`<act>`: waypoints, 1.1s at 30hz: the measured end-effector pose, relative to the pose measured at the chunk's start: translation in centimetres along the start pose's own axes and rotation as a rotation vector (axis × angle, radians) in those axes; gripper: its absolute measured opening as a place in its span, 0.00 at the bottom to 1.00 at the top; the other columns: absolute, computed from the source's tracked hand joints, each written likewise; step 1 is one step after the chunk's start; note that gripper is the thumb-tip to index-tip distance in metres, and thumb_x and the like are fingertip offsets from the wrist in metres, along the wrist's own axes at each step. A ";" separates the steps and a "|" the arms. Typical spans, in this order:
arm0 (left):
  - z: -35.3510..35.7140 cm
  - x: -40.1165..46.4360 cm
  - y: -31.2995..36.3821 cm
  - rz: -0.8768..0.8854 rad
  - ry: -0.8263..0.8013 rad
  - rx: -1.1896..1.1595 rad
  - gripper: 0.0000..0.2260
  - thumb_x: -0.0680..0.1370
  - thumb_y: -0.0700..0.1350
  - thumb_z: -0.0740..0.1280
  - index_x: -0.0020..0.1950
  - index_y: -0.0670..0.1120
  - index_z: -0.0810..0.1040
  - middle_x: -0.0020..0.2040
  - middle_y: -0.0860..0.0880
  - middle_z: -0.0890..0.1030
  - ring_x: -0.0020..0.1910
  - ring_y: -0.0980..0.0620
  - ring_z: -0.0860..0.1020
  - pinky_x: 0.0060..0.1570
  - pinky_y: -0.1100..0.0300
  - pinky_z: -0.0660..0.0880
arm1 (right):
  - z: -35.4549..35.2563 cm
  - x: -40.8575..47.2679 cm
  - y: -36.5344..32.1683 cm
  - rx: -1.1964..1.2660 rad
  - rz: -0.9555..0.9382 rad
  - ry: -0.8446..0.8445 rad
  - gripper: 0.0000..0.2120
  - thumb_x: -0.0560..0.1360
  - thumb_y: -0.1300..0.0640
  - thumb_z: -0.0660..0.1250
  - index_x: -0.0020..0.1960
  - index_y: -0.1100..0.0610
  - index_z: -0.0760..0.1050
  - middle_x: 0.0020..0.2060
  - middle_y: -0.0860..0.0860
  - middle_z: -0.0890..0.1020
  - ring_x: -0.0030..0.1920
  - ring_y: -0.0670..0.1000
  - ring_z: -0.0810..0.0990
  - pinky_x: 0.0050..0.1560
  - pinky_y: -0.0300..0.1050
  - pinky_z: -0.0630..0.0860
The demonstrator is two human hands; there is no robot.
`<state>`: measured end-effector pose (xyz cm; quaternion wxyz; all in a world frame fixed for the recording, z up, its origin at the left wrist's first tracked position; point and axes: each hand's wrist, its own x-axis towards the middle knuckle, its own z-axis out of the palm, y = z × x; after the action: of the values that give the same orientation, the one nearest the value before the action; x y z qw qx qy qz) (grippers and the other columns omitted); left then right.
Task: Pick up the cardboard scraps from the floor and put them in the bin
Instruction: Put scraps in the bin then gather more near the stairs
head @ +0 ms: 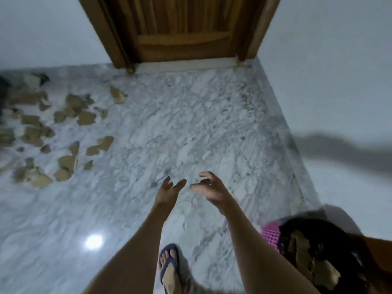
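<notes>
Fingers (204, 176) of both hands loosely spread, empty, above marble floor (148, 134).

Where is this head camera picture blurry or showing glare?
Head view: round white light glare on the glossy grey marble floor; motion blur smears the brown cardboard scraps at left and the pink bin with black liner; wide-angle distortion tilts the brown wooden door.

head view, steep downward, floor (169, 128) near.
</notes>
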<state>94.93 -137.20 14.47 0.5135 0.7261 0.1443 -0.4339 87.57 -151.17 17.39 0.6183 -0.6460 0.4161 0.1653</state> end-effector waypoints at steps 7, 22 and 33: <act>-24.2 3.4 1.7 0.016 0.311 -0.274 0.37 0.77 0.51 0.72 0.80 0.46 0.58 0.77 0.41 0.66 0.73 0.43 0.69 0.61 0.56 0.65 | 22.9 6.2 -13.9 -0.281 -0.117 -0.283 0.28 0.72 0.50 0.74 0.69 0.50 0.70 0.59 0.49 0.73 0.55 0.48 0.77 0.56 0.46 0.76; -44.1 25.6 3.6 -0.136 0.516 -0.273 0.37 0.75 0.53 0.73 0.79 0.50 0.61 0.72 0.43 0.72 0.69 0.43 0.73 0.65 0.51 0.71 | 42.3 33.4 -25.1 -0.897 -0.162 -0.495 0.28 0.73 0.54 0.70 0.71 0.51 0.67 0.57 0.51 0.76 0.59 0.53 0.78 0.55 0.45 0.75; -46.3 51.2 -9.0 -0.165 0.551 0.238 0.26 0.79 0.47 0.67 0.76 0.48 0.66 0.72 0.44 0.69 0.69 0.43 0.69 0.65 0.51 0.70 | 51.6 59.0 -16.9 -1.489 -0.628 -0.437 0.22 0.76 0.61 0.66 0.69 0.53 0.70 0.66 0.52 0.73 0.65 0.57 0.74 0.61 0.49 0.73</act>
<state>141.12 -105.09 -26.56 0.3292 0.8574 0.2847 -0.2747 150.99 -124.36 -23.69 0.1139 -0.9248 -0.1303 0.3387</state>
